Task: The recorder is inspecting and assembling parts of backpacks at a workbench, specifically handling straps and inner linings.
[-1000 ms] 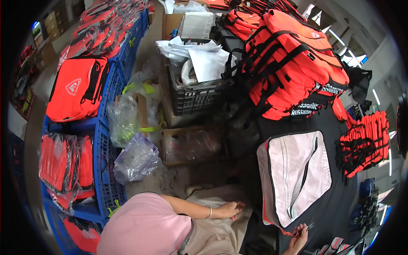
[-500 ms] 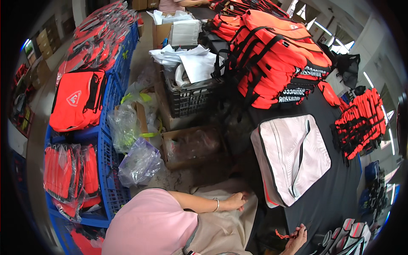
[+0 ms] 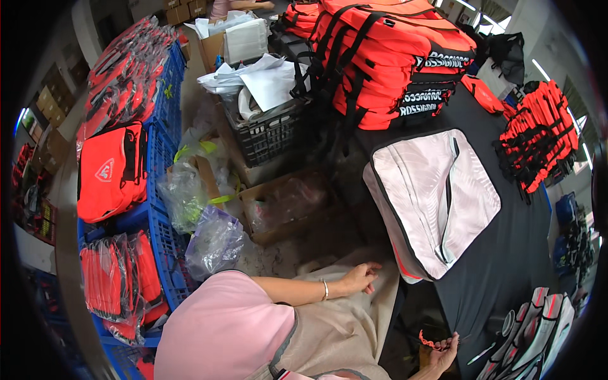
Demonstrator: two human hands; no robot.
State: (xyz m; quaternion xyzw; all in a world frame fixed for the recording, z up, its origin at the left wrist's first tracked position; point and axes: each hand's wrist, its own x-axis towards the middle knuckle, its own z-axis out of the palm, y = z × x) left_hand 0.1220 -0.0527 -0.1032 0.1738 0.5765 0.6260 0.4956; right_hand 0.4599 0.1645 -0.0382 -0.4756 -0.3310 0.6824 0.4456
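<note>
My left hand (image 3: 360, 279) hangs over the beige apron (image 3: 335, 323) on my lap, its fingers loosely bent and apart, nothing visible in them. A bracelet circles that wrist. At the near edge of the black-covered table, my right hand (image 3: 446, 353) is closed on a short orange cord (image 3: 430, 342), whose looped end sticks out to the left. A pale pink-white bag (image 3: 411, 183) with black piping and an orange-red lower side lies flat on the table beyond both hands. Its long front zip opening gapes a little. Neither hand touches the bag.
Orange backpacks (image 3: 380, 69) are piled at the table's far end, another heap (image 3: 538, 139) to the right. Grey-white strap-like pieces (image 3: 525, 335) lie near right. Blue crates (image 3: 168, 253) with plastic-wrapped orange bags stand left. A black crate (image 3: 266, 136) holds papers; a cardboard box (image 3: 285, 206) sits below.
My view has shifted, so the pink-white bag appears higher. My left hand's fingers have loosened from a tighter curl. My right hand still holds the orange cord near the table edge.
</note>
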